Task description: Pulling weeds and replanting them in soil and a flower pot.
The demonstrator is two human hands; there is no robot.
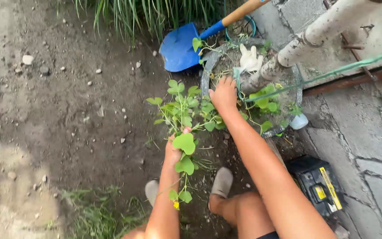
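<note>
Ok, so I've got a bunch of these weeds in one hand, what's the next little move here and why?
Probably close the right hand on the stems by the planter rim and pull. It already rests there among the green leaves, while the left hand holds a pulled weed, so that clump looks like the next one to come out.

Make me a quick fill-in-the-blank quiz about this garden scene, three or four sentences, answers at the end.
1. The shovel lying on the soil has a ____ blade.
2. The left hand holds a pulled stem with heart-shaped ____ leaves.
3. The right hand reaches into the round planter at the base of a pale ____.
4. A white ____ lies inside the planter.

Answers: blue; green; trunk; glove
</note>
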